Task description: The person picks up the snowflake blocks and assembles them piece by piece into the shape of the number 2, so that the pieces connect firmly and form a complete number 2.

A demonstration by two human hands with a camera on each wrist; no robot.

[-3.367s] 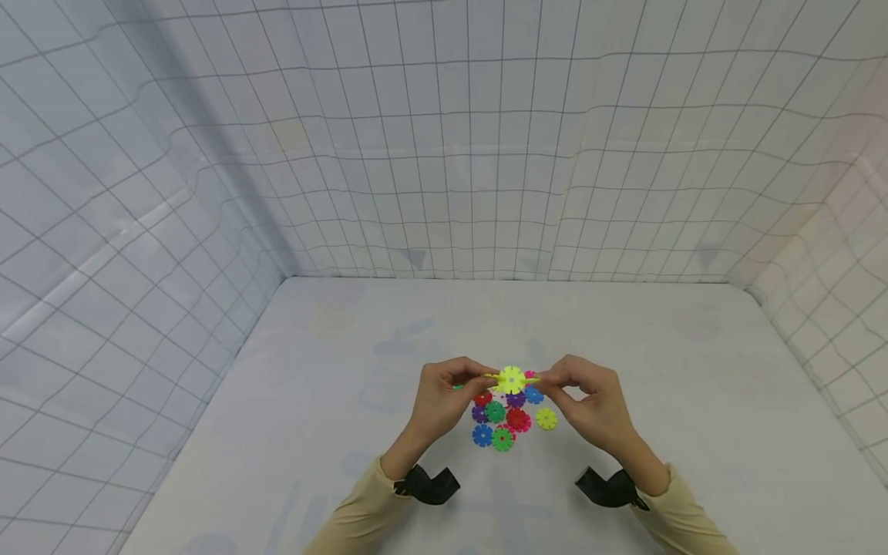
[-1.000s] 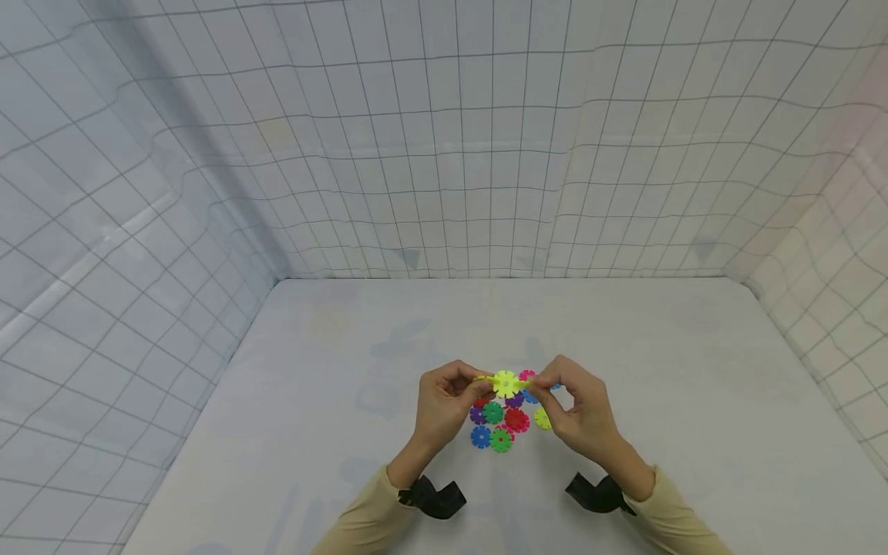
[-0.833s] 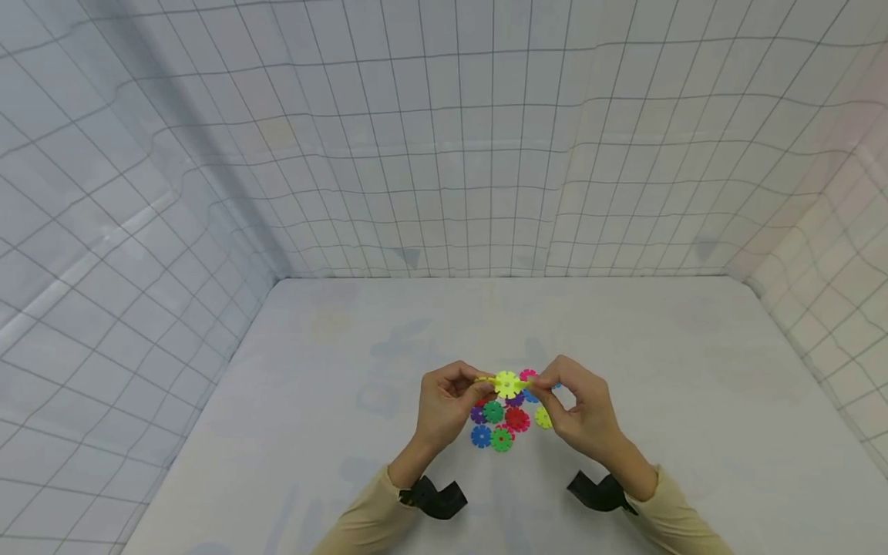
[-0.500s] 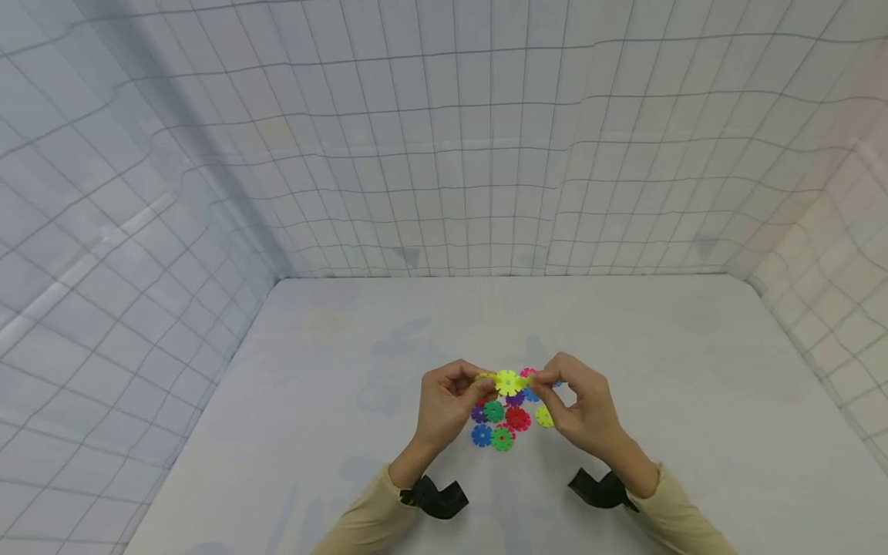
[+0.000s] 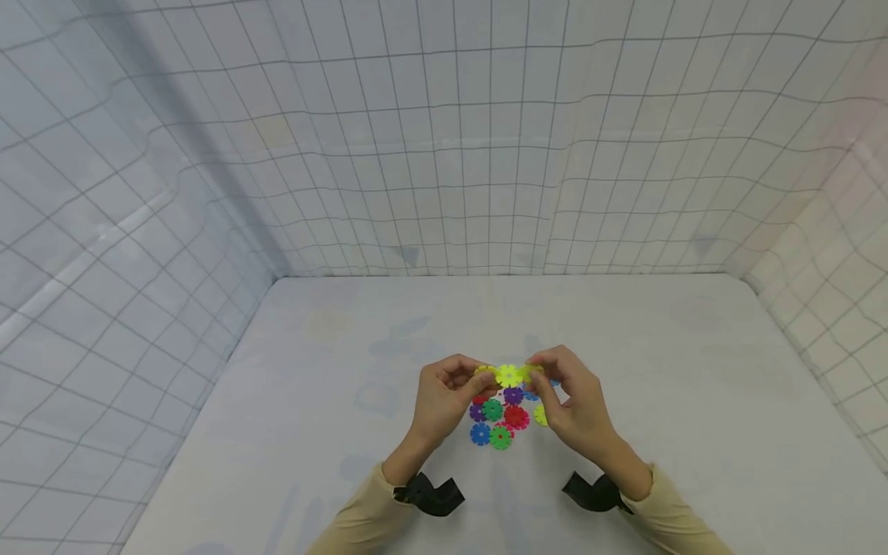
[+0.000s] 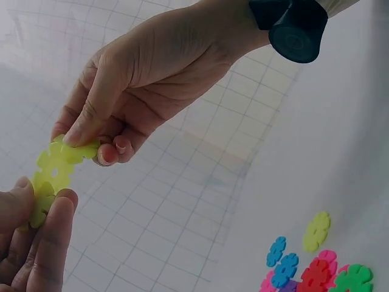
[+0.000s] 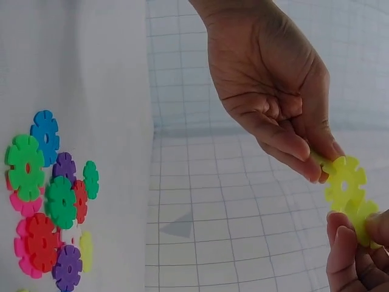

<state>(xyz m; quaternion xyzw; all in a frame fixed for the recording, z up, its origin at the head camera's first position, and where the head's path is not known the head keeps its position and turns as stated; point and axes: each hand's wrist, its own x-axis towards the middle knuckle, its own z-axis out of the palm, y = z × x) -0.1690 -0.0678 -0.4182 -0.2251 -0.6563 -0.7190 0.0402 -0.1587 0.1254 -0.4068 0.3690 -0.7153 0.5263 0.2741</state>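
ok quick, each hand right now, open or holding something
Left hand: holding, pinching one end of the row of yellow notched pieces.
Right hand: holding, pinching that row's other end.

**Covered, Cropped, Too Small to Read**

At the head view's lower centre, the left grip (image 5: 444, 395) and right grip (image 5: 579, 405) partly cover the joined yellow discs (image 5: 509, 376); how deep their notches interlock is too small to tell. The right grip also hides part of a loose yellow disc (image 5: 541, 415). At the right wrist view's lower left, a pink disc (image 7: 22, 246) lies partly beneath a red disc (image 7: 41, 242); a whitish piece (image 7: 72, 235) is too covered to identify. That view's lower-right corner crops the right grip; the left wrist view's lower-left corner, the left grip.
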